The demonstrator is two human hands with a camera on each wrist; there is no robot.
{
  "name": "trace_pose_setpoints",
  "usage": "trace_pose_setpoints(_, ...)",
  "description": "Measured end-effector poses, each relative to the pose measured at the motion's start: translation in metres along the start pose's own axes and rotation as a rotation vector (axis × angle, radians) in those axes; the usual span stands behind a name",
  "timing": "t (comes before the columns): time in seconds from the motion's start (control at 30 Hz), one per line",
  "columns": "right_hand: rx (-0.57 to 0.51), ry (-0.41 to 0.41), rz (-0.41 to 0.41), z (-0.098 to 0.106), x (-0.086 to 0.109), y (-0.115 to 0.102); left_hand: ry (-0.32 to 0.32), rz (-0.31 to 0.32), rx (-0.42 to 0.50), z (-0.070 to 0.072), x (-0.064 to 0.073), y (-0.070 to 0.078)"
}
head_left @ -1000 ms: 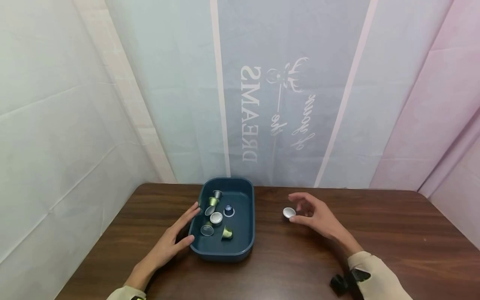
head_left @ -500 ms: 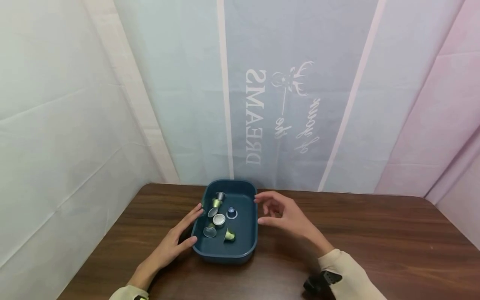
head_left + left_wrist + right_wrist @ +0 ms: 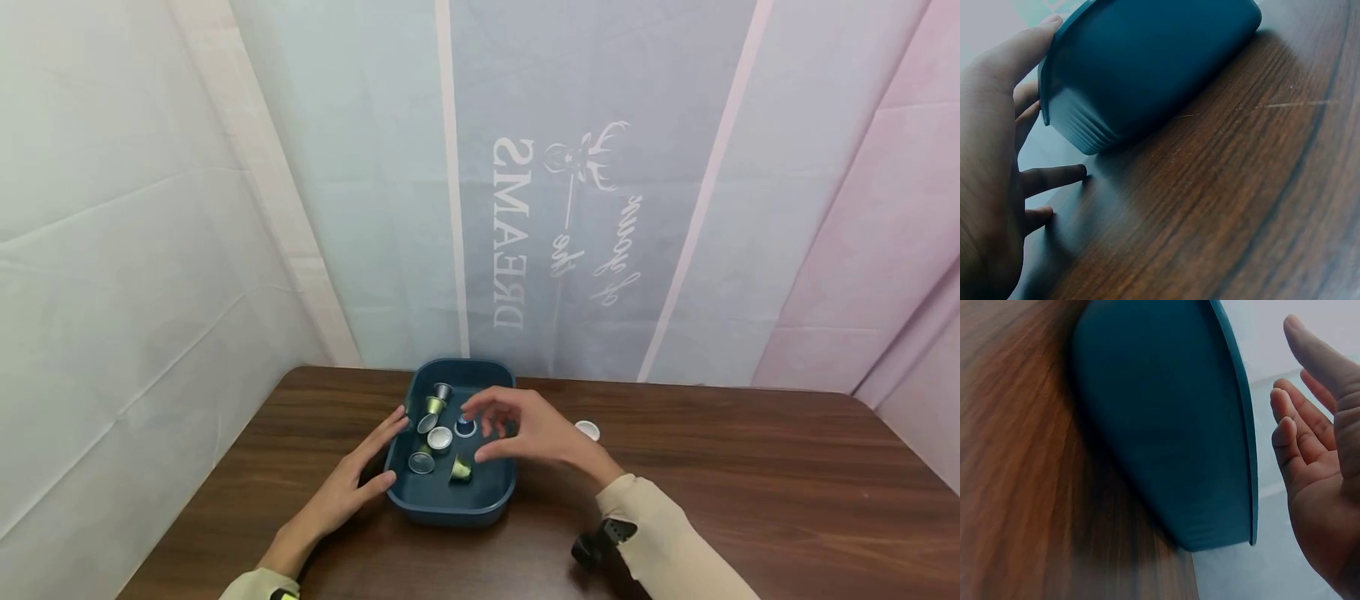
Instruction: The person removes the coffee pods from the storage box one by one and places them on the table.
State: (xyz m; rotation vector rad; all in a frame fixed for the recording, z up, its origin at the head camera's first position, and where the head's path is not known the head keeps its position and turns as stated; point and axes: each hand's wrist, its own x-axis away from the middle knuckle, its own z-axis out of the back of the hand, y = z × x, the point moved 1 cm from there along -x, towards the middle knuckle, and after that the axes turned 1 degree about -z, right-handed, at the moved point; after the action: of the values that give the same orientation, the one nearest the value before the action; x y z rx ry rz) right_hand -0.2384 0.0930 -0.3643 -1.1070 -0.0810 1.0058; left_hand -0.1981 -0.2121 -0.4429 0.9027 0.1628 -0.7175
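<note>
In the head view a dark blue bin holds several small coffee capsules, among them a blue capsule, a green capsule and a pale-lidded capsule. My left hand rests against the bin's left side with spread fingers; the left wrist view shows the thumb at the rim. My right hand hovers over the bin's right side, fingers loosely bent, beside the blue capsule. Nothing sits between its fingers in the right wrist view. Another pale-lidded capsule lies on the table, beyond the right forearm.
The bin stands on a dark wooden table, close to its far edge. Behind the table hangs a printed cloth, with more cloth along both sides. A black wrist device sits at the right sleeve.
My right hand has left the capsule on the table and moved left, across the rim to above the bin. My left hand stays by the bin. The view has shifted slightly.
</note>
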Motion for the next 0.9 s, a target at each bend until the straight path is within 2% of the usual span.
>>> trace_pose_setpoints(0.13, -0.016, -0.103, 0.008, -0.001, -0.012, 0.011, 0.0, -0.002, 0.001, 0.0, 0.0, 0.0)
trace_pose_setpoints(0.27, -0.018, -0.169, -0.005, -0.001, -0.021, 0.016, 0.001, -0.002, -0.013, 0.0, -0.001, 0.001)
trace_pose_setpoints(0.53, -0.066, -0.255, -0.029, -0.004, -0.029, 0.021, -0.003, 0.0, 0.015, 0.005, -0.004, 0.021)
trace_pose_setpoints(0.77, 0.002, -0.351, -0.07, -0.006, -0.035, 0.022, 0.0, -0.026, -0.009, 0.0, 0.0, 0.0)
trace_pose_setpoints(0.9, 0.042, -0.419, -0.104, -0.007, -0.039, 0.022, -0.004, -0.007, 0.006, 0.0, 0.0, 0.0)
